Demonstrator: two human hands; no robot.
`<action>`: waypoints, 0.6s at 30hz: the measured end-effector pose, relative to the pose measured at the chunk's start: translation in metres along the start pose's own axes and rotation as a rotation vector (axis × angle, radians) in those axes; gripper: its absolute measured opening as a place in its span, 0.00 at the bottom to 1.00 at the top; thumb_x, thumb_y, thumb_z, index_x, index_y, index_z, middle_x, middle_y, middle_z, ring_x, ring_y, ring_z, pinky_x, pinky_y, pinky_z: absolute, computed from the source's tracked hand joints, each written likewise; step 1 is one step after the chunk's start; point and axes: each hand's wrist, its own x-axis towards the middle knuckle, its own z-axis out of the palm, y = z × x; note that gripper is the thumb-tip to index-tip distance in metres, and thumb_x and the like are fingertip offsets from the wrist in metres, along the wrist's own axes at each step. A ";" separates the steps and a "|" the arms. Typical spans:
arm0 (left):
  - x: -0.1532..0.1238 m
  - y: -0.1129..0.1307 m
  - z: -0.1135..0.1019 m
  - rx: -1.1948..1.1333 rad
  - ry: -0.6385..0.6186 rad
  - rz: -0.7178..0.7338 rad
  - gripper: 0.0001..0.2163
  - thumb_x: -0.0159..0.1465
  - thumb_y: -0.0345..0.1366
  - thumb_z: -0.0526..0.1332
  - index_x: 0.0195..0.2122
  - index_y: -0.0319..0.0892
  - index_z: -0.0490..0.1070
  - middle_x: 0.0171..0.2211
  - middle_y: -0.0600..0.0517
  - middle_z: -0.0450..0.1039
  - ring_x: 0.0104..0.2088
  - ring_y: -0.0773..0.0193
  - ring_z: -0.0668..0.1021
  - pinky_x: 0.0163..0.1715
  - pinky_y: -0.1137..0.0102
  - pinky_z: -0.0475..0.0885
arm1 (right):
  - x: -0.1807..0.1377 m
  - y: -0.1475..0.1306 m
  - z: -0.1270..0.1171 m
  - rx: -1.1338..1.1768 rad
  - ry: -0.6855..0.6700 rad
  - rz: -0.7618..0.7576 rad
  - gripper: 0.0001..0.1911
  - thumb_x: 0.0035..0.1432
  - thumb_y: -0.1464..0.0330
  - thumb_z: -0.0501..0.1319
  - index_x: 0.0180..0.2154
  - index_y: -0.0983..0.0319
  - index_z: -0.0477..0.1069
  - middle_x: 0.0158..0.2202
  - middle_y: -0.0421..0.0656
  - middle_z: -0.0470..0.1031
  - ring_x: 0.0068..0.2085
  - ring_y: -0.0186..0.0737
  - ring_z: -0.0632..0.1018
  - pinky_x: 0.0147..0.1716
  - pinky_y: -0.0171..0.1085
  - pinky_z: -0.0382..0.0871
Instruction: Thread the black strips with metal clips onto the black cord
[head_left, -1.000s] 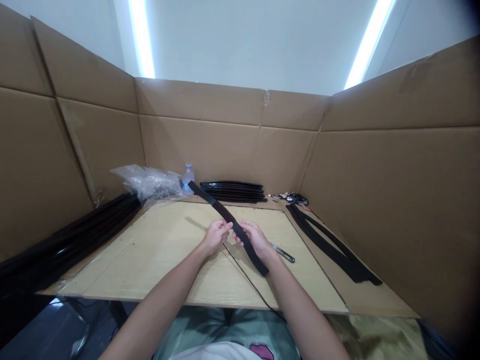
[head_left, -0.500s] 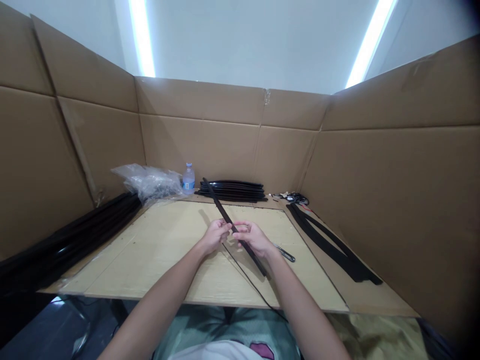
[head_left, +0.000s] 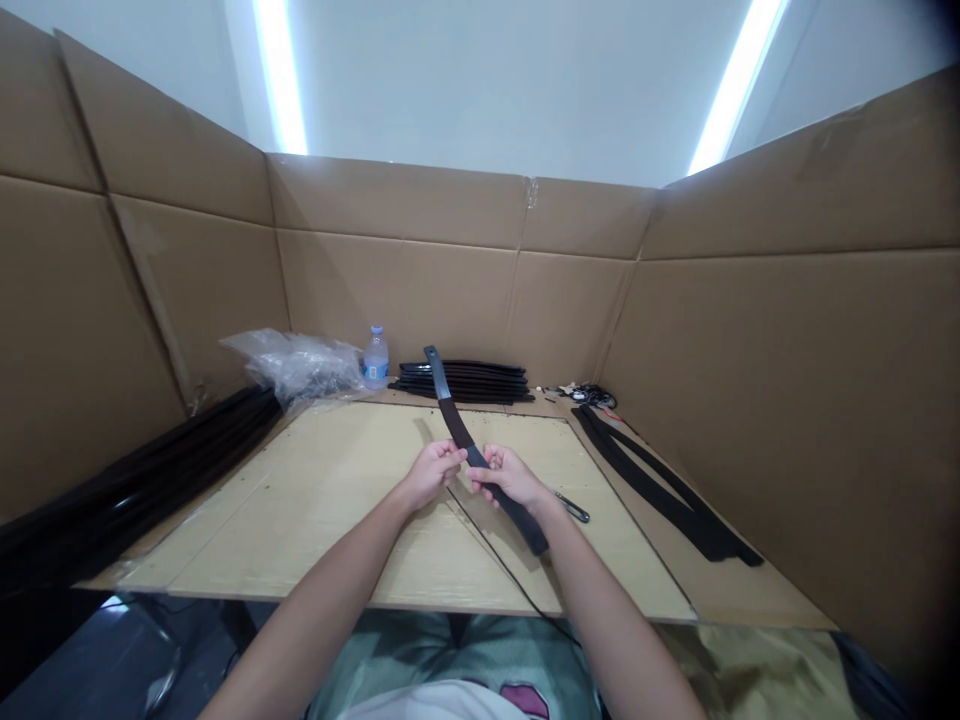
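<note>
A curved black strip (head_left: pixel 457 424), with a glossy end that has a small hole, slants over the board between my hands. My right hand (head_left: pixel 508 476) is closed round its lower half, thumb on top. At the strip's left edge, my left hand (head_left: pixel 435 472) pinches with thumb and forefinger; a thin black cord (head_left: pixel 487 543) runs from below that hand toward my lap. What else the left fingers hold is too small to make out. A utility knife (head_left: pixel 573 506) lies on the board just past my right wrist.
A pale board (head_left: pixel 315 510) covers the table. Behind it are a stack of black strips (head_left: pixel 465 382), a water bottle (head_left: pixel 376 358) and clear plastic bags (head_left: pixel 300 365). Long black pieces (head_left: pixel 142 470) lie left, flat black strips (head_left: pixel 660 490) right. Cardboard walls (head_left: pixel 405 270) enclose three sides.
The black strip has been turned about its length, from its narrow edge to its broad face, showing its glossy end. Both hands stay in nearly the same place.
</note>
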 end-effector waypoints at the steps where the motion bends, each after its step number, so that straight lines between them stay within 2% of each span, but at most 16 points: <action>1: 0.000 0.000 0.000 -0.007 0.014 0.009 0.17 0.53 0.42 0.68 0.24 0.40 0.60 0.13 0.63 0.51 0.14 0.77 0.52 0.15 0.76 0.45 | 0.002 0.000 -0.001 0.002 0.008 -0.017 0.24 0.43 0.58 0.69 0.28 0.58 0.54 0.20 0.36 0.74 0.15 0.30 0.68 0.12 0.28 0.58; 5: 0.001 0.001 0.000 -0.039 0.045 0.010 0.19 0.52 0.42 0.68 0.23 0.41 0.56 0.14 0.64 0.49 0.13 0.77 0.51 0.15 0.76 0.45 | 0.006 0.001 -0.004 0.000 0.103 -0.028 0.20 0.49 0.54 0.63 0.25 0.60 0.58 0.18 0.36 0.71 0.17 0.29 0.67 0.15 0.28 0.56; 9: 0.000 0.002 0.000 -0.046 0.040 -0.004 0.19 0.53 0.41 0.67 0.23 0.42 0.55 0.14 0.64 0.48 0.14 0.77 0.51 0.15 0.77 0.45 | 0.003 -0.001 -0.006 0.002 0.188 -0.031 0.18 0.46 0.58 0.67 0.21 0.63 0.63 0.15 0.33 0.66 0.17 0.27 0.64 0.16 0.28 0.54; 11: -0.001 0.002 -0.001 -0.040 0.031 -0.013 0.18 0.54 0.42 0.67 0.23 0.41 0.55 0.14 0.64 0.47 0.14 0.77 0.51 0.15 0.77 0.44 | 0.000 -0.001 -0.006 0.031 0.176 -0.001 0.17 0.45 0.58 0.68 0.23 0.64 0.67 0.16 0.34 0.67 0.17 0.27 0.64 0.17 0.29 0.54; 15: 0.000 -0.003 -0.003 -0.033 0.005 -0.048 0.19 0.54 0.42 0.67 0.22 0.41 0.56 0.15 0.63 0.48 0.14 0.78 0.50 0.15 0.77 0.43 | -0.001 0.001 -0.003 0.202 0.142 0.025 0.16 0.40 0.62 0.72 0.28 0.65 0.71 0.21 0.37 0.73 0.21 0.29 0.70 0.22 0.29 0.62; 18: 0.000 -0.005 -0.003 -0.053 -0.008 -0.072 0.19 0.53 0.43 0.67 0.22 0.40 0.57 0.16 0.63 0.47 0.14 0.78 0.50 0.15 0.76 0.42 | 0.001 0.002 -0.004 0.237 0.189 0.042 0.16 0.38 0.66 0.73 0.30 0.65 0.72 0.23 0.37 0.74 0.22 0.29 0.72 0.22 0.29 0.63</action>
